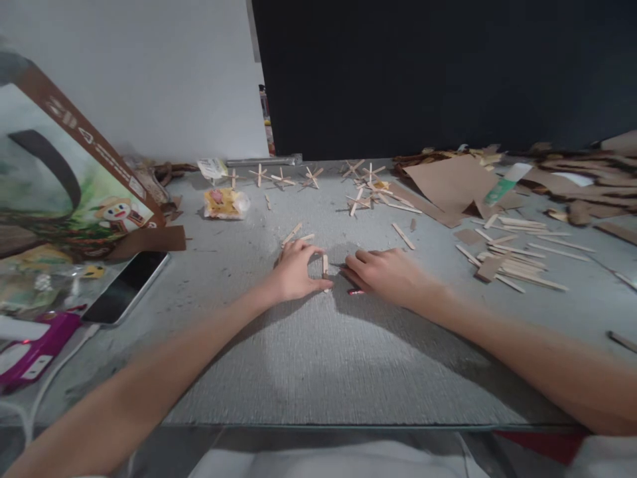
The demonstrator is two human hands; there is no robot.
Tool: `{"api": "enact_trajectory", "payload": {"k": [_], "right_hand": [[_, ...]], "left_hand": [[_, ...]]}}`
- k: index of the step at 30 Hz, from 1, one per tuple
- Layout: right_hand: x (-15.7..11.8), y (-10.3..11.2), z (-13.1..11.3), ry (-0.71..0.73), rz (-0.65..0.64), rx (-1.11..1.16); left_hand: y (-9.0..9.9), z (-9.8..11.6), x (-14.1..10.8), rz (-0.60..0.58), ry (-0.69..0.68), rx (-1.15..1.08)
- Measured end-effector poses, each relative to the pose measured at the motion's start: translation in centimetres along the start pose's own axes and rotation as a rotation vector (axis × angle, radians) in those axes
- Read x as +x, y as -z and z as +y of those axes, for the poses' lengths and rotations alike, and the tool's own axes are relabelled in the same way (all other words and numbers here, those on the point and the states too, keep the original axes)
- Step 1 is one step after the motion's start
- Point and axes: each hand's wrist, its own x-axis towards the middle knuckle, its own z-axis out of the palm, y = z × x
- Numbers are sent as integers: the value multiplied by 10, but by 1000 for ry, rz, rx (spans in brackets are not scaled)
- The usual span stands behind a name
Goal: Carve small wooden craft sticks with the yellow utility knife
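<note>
Two bare hands over a grey, textured bench [298, 372], forearms converging from either side. Thing of interest: a short, flat, pale wooden stick [325, 265], lying in the gap between the hands, directly right of the left hand [301, 271] and left of the right hand [383, 273]. Its long axis runs away from the person, roughly square to the line joining the hands. Left hand is the nearer: thumb and forefinger curve in a C, thumb tip at the stick's near end, forefinger by its far end. Right hand stands a little apart, fingers curled and palm down, with a small red object [355, 292] showing beneath it. View is poor at the fingertips; cannot tell whether the left hand pinches the stick firmly or whether the right hand grips the red object.

Surroundings: loose pale wooden pieces [292, 232] just beyond the left hand; a single slim wooden stick [403, 236] beyond the right hand, slanting. Well beyond both hands, star-shaped crossed-stick pieces [312, 177]. Farther right of the right hand, a loose heap of pale wooden sticks [527, 269]; well left of the left hand, a black-screened phone [127, 287]
</note>
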Motion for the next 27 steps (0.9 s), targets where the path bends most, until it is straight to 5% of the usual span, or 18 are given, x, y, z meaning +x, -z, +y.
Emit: {"api": "enact_trajectory", "payload": {"k": [8,13,17,27], "right_hand": [[3,-1,-1,-45,25,105],[2,0,-1,-171,210,325],[2,1,-2,-238,328,532],[8,18,-28,-507,139,1200]], "left_hand": [[2,-8,6,33,-80,-149],[-6,-2,-1,-47,-86,-557],[-14,7,-10,56,-102,-638],[-24,13,-26,227,-236,-554]]}}
